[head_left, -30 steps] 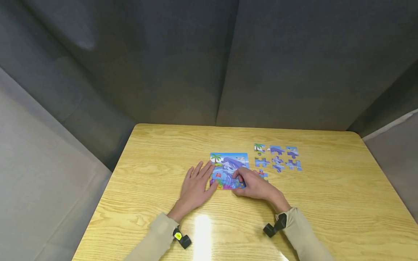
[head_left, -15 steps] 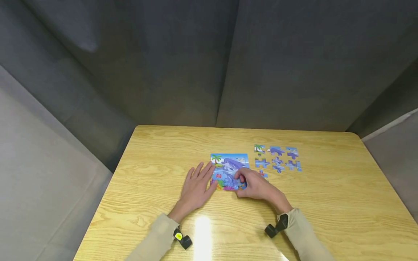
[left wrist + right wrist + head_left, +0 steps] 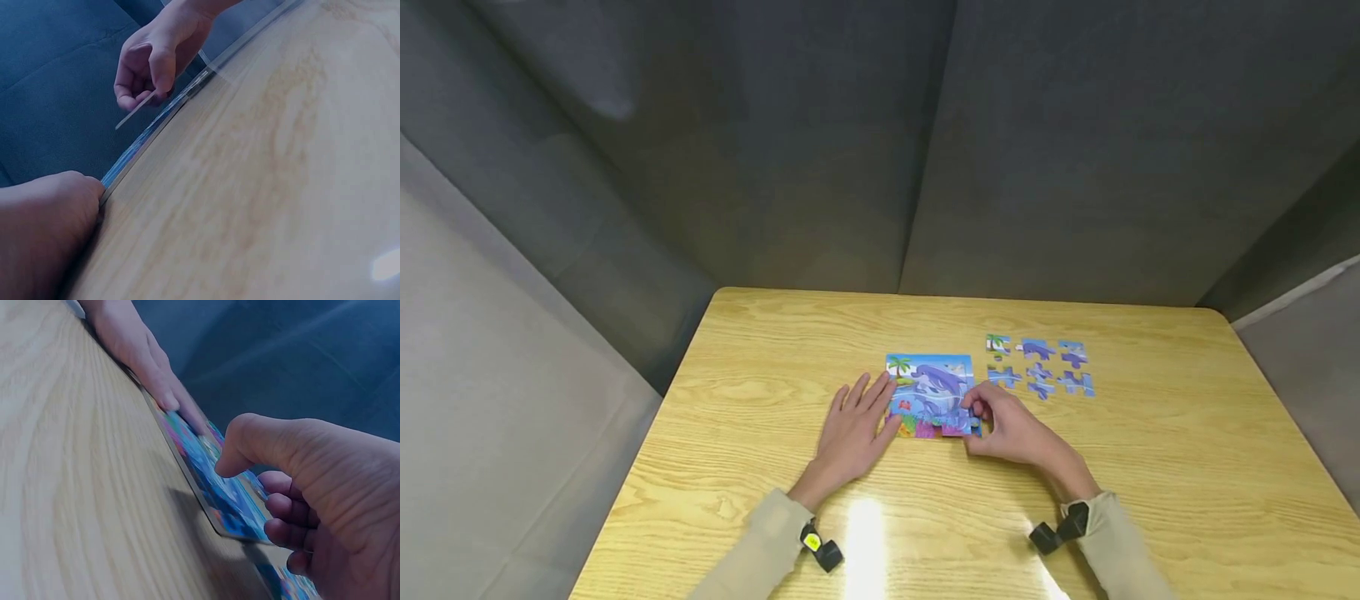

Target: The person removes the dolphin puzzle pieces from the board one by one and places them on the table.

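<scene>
A dolphin jigsaw puzzle [image 3: 925, 379] lies flat on the wooden table, with a palm tree at its upper left. My left hand [image 3: 852, 429] rests along its left side, fingers straight and fingertips on the edge. Over the lower right part, my right hand [image 3: 1013, 429] pinches a puzzle piece [image 3: 957, 423] between thumb and fingers. From the left wrist view, that thin puzzle piece [image 3: 134, 111] is seen edge-on, raised above the board and tilted. The right wrist view shows the puzzle board [image 3: 209, 475] under my right hand [image 3: 337, 494].
Several loose puzzle pieces [image 3: 1039, 369] lie in rows to the right of the board. Part of this group is hidden behind my right hand. The wooden table [image 3: 760, 358] ends at a grey curtain [image 3: 820, 167] at the back.
My right hand has moved right and lifted the puzzle piece from the lower part of the picture. It now covers the crab piece at the right. The left hand has stayed put.
</scene>
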The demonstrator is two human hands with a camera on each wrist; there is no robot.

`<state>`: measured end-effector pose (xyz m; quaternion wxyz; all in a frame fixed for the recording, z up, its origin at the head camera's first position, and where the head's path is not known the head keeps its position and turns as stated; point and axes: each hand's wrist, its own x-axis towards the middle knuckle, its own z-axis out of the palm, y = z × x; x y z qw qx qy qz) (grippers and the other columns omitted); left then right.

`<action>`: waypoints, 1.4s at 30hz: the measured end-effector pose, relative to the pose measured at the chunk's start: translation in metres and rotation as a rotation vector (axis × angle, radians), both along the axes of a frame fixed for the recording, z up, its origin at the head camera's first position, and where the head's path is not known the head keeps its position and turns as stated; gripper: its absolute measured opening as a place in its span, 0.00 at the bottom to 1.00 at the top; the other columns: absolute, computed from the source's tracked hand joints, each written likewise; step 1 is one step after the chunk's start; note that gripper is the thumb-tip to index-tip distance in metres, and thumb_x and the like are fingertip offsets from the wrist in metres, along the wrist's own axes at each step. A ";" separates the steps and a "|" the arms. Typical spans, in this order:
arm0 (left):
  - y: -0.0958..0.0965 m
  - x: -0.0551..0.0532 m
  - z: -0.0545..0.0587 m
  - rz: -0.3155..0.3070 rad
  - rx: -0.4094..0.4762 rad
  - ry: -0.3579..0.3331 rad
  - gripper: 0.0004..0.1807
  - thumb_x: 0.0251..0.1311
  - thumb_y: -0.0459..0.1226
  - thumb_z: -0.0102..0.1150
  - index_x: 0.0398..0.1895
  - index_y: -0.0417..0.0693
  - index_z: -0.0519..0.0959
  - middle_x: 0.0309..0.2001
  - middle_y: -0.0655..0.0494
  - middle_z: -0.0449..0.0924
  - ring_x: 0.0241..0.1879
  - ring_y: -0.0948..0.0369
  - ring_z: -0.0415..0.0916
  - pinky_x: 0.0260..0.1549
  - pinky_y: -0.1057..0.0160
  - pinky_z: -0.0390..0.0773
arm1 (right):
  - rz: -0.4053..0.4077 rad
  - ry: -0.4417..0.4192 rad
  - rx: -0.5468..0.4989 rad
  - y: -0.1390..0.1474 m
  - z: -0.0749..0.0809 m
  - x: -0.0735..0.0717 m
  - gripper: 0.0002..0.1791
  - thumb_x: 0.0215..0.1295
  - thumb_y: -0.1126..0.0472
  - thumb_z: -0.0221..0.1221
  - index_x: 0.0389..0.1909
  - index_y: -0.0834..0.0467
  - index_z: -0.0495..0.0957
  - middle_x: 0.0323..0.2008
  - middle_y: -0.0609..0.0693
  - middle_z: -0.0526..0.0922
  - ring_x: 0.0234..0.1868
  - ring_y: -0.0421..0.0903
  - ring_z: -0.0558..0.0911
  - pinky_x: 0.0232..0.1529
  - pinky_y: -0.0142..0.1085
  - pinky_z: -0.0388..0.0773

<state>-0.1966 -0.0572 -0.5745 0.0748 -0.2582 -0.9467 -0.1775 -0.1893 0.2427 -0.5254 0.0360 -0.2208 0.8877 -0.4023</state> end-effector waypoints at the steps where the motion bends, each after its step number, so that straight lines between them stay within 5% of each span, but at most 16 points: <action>1: 0.000 0.000 0.000 0.001 -0.002 -0.001 0.35 0.81 0.57 0.37 0.84 0.54 0.57 0.83 0.58 0.53 0.82 0.47 0.48 0.76 0.37 0.49 | -0.006 0.006 -0.001 0.003 0.000 0.000 0.24 0.43 0.67 0.73 0.44 0.56 0.76 0.35 0.51 0.74 0.36 0.45 0.72 0.35 0.32 0.72; 18: 0.001 -0.003 -0.001 0.007 -0.004 -0.024 0.34 0.81 0.57 0.37 0.84 0.57 0.56 0.84 0.60 0.51 0.83 0.49 0.45 0.78 0.39 0.45 | -0.103 -0.003 -0.050 0.068 -0.002 0.011 0.27 0.43 0.76 0.70 0.45 0.62 0.73 0.36 0.56 0.71 0.37 0.49 0.70 0.32 0.33 0.70; 42: 0.000 -0.001 -0.001 0.015 0.016 -0.014 0.34 0.80 0.57 0.37 0.83 0.58 0.58 0.83 0.58 0.53 0.83 0.49 0.46 0.77 0.39 0.47 | -0.197 -0.084 0.070 0.121 -0.005 0.009 0.25 0.49 0.72 0.72 0.48 0.64 0.73 0.36 0.55 0.70 0.36 0.47 0.68 0.33 0.34 0.66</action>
